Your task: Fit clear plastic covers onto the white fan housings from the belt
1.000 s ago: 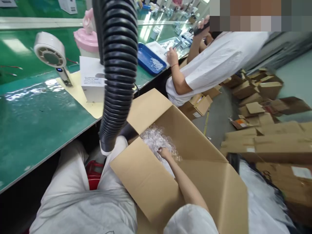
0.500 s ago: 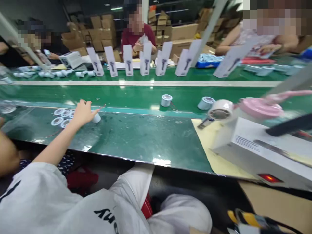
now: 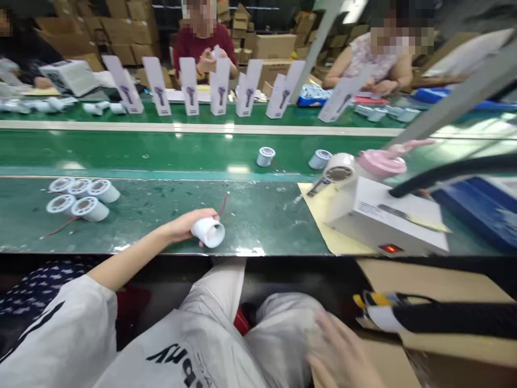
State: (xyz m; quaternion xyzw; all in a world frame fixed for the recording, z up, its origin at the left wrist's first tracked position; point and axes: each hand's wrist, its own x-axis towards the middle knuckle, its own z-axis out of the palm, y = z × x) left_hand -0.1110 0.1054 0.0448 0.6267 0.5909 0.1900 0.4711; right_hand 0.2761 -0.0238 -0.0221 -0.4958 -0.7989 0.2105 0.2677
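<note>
Near the front edge of the green bench, my left hand (image 3: 186, 225) is closed round a white plastic fan housing (image 3: 209, 232). The housing is tilted with its hollow end towards me, and a thin red wire sticks up behind it. Low at the right, over my lap, my right hand (image 3: 343, 350) is smeared by motion, and nothing shows in it. Several more white fan housings (image 3: 89, 208) stand grouped at the left of the bench, one with a red wire trailing.
A white machine (image 3: 398, 221) with a lit red switch stands at the right on yellow paper. Beside it are a handheld fan (image 3: 339, 168) and a pink-lidded container (image 3: 382, 163). Two housings sit on the green belt (image 3: 177, 151). White boxes (image 3: 188, 86) line the far side, with people behind.
My left hand has taken a housing from beside the group and brought it right and nearer to me. My right hand has come into view, and the camera view has turned to the right.
</note>
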